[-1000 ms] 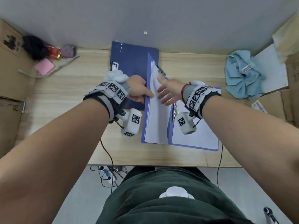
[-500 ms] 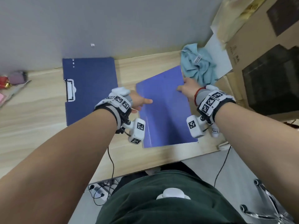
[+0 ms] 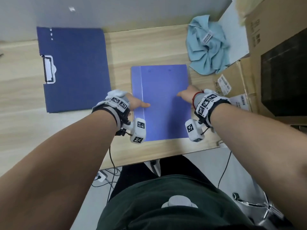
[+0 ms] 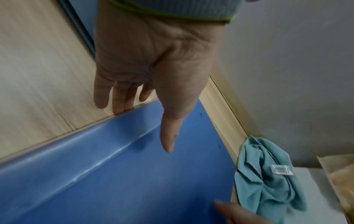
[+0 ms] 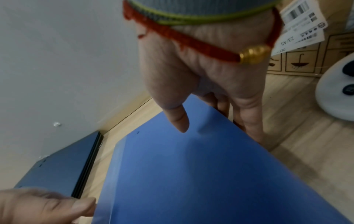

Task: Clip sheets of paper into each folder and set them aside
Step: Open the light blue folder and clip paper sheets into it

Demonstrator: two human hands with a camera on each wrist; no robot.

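A closed light blue folder (image 3: 161, 103) lies flat on the wooden desk (image 3: 149, 47), right of centre. My left hand (image 3: 141, 104) is at its spine: the thumb (image 4: 168, 142) stretches over the cover and the straight fingers (image 4: 118, 97) touch the spine edge on the desk. My right hand (image 3: 184, 95) grips the folder's right edge (image 5: 220, 115), thumb on top and fingers tucked under it. A dark blue folder (image 3: 73, 67) with a white clip (image 3: 48, 70) lies at the back left. No loose paper shows.
A crumpled light blue cloth (image 3: 207, 47) lies just behind the folder's right corner. Cardboard boxes (image 3: 274, 72) with shipping labels crowd the desk's right end. The desk's front edge (image 3: 166, 156) is close below the folder. Bare wood shows between the two folders.
A second ago the light blue folder stood open with white paper inside. Both hands have shut it and shifted it right, where it lies flat. My view has swung right.
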